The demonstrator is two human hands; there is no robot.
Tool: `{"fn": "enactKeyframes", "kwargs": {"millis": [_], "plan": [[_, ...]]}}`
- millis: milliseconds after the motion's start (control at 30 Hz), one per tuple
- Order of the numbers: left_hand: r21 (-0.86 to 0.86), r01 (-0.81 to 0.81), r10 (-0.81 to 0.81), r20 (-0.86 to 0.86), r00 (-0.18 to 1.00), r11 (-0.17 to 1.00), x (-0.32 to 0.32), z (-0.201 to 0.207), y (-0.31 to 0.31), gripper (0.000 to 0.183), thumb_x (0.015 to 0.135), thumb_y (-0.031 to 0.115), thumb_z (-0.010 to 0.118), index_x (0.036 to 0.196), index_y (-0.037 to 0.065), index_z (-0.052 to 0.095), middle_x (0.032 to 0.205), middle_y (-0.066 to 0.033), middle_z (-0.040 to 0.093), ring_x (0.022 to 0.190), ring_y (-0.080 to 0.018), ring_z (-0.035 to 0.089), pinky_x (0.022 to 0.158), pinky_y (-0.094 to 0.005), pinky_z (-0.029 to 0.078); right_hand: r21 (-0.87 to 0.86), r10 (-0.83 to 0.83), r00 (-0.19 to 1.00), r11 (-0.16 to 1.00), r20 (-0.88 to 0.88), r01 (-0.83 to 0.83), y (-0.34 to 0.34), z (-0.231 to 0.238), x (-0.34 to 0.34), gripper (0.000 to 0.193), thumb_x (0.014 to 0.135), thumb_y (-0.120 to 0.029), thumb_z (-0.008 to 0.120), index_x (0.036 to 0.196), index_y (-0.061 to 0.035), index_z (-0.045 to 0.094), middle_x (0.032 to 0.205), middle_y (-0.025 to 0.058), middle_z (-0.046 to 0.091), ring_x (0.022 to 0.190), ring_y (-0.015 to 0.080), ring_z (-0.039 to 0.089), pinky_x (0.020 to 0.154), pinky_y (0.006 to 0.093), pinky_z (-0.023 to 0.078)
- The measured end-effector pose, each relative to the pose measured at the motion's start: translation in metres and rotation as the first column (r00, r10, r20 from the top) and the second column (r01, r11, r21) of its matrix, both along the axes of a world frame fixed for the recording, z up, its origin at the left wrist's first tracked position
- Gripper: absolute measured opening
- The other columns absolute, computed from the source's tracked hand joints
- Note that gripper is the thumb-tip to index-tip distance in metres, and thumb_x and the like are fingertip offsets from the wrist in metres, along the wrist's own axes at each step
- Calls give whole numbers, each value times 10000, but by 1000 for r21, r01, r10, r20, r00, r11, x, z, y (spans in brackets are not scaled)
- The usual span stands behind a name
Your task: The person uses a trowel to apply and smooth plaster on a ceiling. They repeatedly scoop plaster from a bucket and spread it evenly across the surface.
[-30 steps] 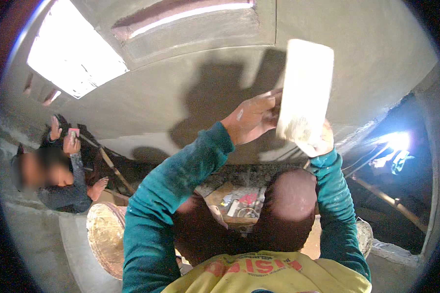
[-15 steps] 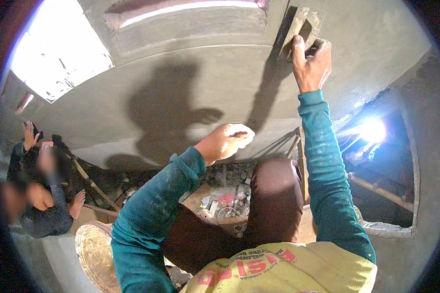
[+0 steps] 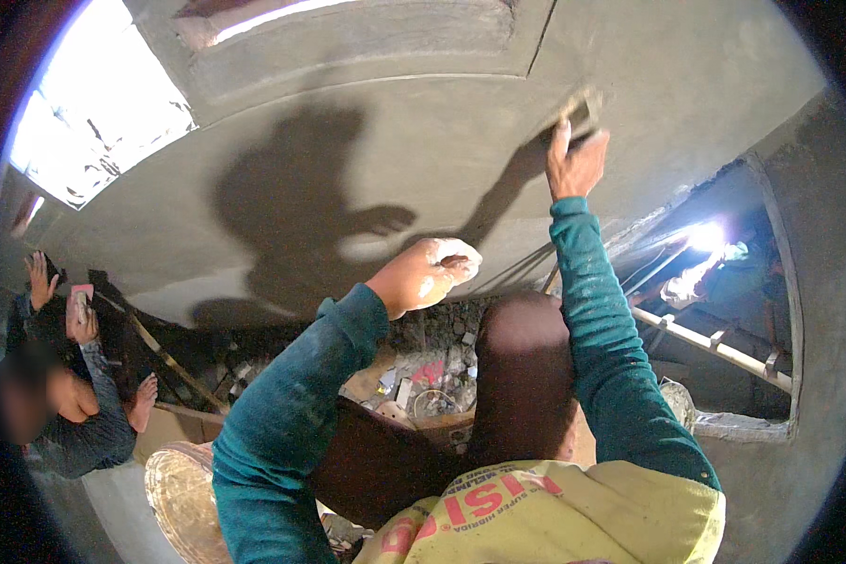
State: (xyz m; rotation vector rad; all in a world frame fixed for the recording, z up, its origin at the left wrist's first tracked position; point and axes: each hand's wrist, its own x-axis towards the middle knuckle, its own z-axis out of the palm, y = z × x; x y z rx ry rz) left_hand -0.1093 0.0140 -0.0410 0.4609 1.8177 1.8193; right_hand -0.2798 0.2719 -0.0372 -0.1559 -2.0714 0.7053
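High on the grey plastered wall (image 3: 461, 141), my right hand (image 3: 578, 167) grips a plastering float (image 3: 585, 108), blurred by motion, its flat face against the wall. My left hand (image 3: 423, 277) is raised in front of the wall's lower part, with curled fingers and pale smears on the skin. Whatever those fingers may enclose is hidden. The float is apart from my left hand. Shadows of my head and arms fall across the plaster.
At the far left another person (image 3: 66, 404) holds a pink block (image 3: 80, 305) near the wall. Rubble (image 3: 432, 385) lies below my knees. A round woven container (image 3: 180, 489) stands lower left. At right, a wall opening shows a bright lamp (image 3: 705, 235) and a pole (image 3: 714, 348).
My right hand has brought the float down along the wall and slightly left. My left hand has barely moved. The other person's pink block now shows more plainly.
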Motion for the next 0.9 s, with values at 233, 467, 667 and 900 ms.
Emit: {"fn": "enactKeyframes", "kwargs": {"millis": [233, 467, 667, 900], "plan": [[-43, 29, -30, -32, 999, 999, -1, 4, 4, 219, 1009, 150, 625, 1125, -29, 673, 1029, -48, 709, 950, -102, 600, 903, -283, 487, 76, 17, 978, 997, -209, -1, 5, 22, 4, 528, 968, -433, 635, 1123, 69, 591, 989, 255, 611, 976, 451, 629, 882, 527, 505], [-25, 66, -66, 20, 998, 997, -7, -8, 2, 269, 1024, 203, 614, 1187, -7, 656, 1031, -31, 676, 944, -108, 585, 880, -284, 488, 248, 9, 882, 961, -471, 122, -39, 59, -22, 420, 939, -398, 706, 946, -3, 564, 864, 187, 576, 765, 390, 595, 713, 463, 492], [-147, 50, -54, -22, 998, 988, -3, 11, -5, 341, 1050, 281, 591, 1277, 29, 619, 1037, 11, 613, 916, -93, 548, 823, -267, 483, -153, -49, 953, 983, 299, 99, 28, -51, 22, 489, 949, -403, 655, 1142, 42, 589, 1096, 261, 618, 1023, 456, 608, 894, 519, 498], [-97, -5, 11, 67, 998, 995, 6, 12, -1, 243, 1004, 146, 631, 1158, -35, 679, 1061, -55, 713, 988, -115, 611, 931, -274, 482, 534, 320, 939, 820, -126, -208, -3, 25, 48, 387, 830, -174, 759, 1179, -69, 628, 1133, 142, 622, 980, 363, 576, 832, 457, 466]]}}
